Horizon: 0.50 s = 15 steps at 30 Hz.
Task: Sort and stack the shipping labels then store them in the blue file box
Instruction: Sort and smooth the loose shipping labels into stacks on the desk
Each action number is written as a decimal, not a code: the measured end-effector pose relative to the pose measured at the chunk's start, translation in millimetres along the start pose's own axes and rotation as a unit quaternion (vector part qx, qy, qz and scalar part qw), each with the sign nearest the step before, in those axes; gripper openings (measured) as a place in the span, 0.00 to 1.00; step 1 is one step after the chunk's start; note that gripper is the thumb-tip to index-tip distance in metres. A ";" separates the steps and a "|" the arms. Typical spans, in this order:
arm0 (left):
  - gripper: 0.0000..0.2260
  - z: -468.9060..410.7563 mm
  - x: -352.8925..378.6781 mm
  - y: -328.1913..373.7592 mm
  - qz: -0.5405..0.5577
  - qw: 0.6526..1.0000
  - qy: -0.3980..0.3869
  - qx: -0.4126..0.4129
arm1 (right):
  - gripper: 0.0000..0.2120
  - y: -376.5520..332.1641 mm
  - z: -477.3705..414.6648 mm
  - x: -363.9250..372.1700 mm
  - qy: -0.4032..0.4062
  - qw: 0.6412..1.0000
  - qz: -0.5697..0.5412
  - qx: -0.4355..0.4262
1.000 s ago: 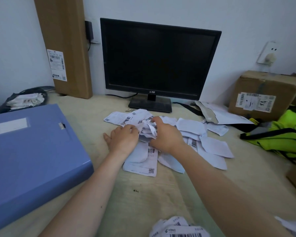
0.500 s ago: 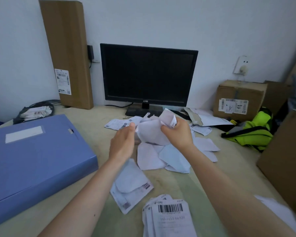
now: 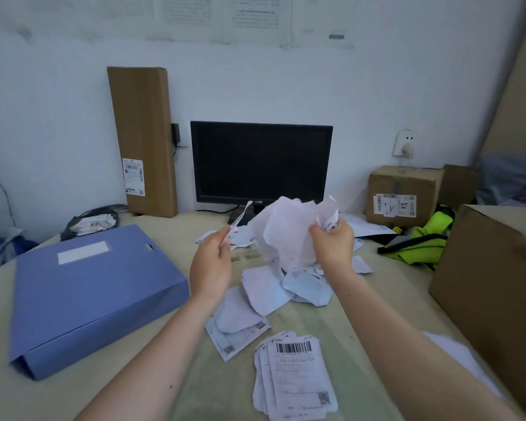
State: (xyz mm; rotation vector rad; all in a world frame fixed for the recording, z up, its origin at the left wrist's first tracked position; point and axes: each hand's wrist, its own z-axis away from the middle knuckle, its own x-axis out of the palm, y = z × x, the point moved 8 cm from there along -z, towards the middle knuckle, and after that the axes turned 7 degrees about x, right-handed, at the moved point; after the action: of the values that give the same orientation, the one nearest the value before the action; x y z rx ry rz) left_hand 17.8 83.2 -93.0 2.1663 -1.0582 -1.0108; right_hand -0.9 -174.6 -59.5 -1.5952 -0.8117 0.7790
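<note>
My right hand grips a crumpled bunch of white shipping labels lifted above the table. My left hand pinches one thin label at the bunch's left side. Loose labels lie scattered on the table under my hands. A neat stack of labels with a barcode on top sits near the front edge. The blue file box lies shut on the left of the table.
A black monitor stands at the back. A tall cardboard box leans on the wall to its left. A small carton, a yellow-green vest and a large carton fill the right side. A dark bag of papers lies at back left.
Both hands rose off the table pile with a bunch of labels. The left hand went from resting near the bunch to pinching a single label. The view tilted upward.
</note>
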 end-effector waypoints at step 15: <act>0.53 42.5 40.8 59.3 -0.022 0.960 -0.257 0.107 | 0.06 -17.5 25.2 -4.3 0.025 0.999 -0.046 -0.010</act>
State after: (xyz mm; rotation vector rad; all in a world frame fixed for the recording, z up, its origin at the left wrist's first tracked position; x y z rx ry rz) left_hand -24.8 11.2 -91.9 2.1498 -1.4099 -1.6015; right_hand -26.0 -162.4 -45.8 -1.5770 -0.8519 0.6653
